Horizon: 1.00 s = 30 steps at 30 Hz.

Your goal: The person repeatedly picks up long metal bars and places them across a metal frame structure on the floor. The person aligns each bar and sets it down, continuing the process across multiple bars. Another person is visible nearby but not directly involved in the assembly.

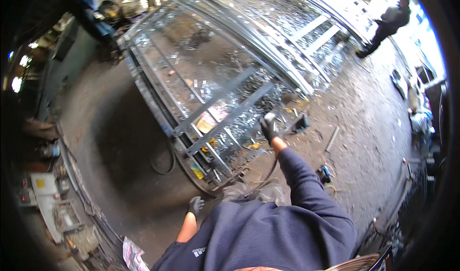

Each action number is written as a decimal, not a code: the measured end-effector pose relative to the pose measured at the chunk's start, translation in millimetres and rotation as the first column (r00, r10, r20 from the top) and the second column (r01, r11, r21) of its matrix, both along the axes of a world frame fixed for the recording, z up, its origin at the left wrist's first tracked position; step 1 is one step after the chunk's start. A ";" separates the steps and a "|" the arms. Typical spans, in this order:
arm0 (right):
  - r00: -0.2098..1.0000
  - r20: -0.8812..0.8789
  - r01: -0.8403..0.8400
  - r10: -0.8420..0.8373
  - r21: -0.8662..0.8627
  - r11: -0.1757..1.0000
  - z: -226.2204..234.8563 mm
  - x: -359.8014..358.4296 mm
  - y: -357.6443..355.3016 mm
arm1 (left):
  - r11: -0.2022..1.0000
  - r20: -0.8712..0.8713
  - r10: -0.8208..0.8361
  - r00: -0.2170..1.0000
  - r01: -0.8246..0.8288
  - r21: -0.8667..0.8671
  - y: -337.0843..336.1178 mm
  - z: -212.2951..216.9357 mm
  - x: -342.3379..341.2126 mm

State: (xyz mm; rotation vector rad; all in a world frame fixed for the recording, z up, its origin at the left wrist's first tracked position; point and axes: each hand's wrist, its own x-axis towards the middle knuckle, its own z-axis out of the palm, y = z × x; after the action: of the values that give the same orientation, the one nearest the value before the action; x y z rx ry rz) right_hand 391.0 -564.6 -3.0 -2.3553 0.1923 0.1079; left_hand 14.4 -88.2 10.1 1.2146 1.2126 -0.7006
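My right hand, in a dark glove, reaches forward beside the near right part of a metal frame. Its fingers are closed, and a pale, blurred shape shows at their top. What they hold I cannot make out. Just right of that hand is a dark, angular object; whether the two touch is unclear. My left hand, also gloved, hangs low at my left side with its fingers loosely apart and nothing in them. Two flat grey bars cross the frame's near end.
Long metal profiles run across the frame, with many small metal pieces below. A person in dark clothes stands at the far right. A blue-black tool and a thin strip lie on the floor. Cluttered equipment lines the left.
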 end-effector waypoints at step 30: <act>0.773 -0.486 0.047 0.408 0.686 0.726 10.4 -417.4 -362.1 | 0.989 0.454 0.141 0.880 -0.142 -0.033 -310.0 48.4 67.3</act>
State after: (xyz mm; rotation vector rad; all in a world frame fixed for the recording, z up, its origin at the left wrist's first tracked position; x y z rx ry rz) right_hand -26.4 -926.7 7.4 -1.5199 0.1753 0.9126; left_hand 81.7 -398.2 58.5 1.1928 0.8931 -0.2787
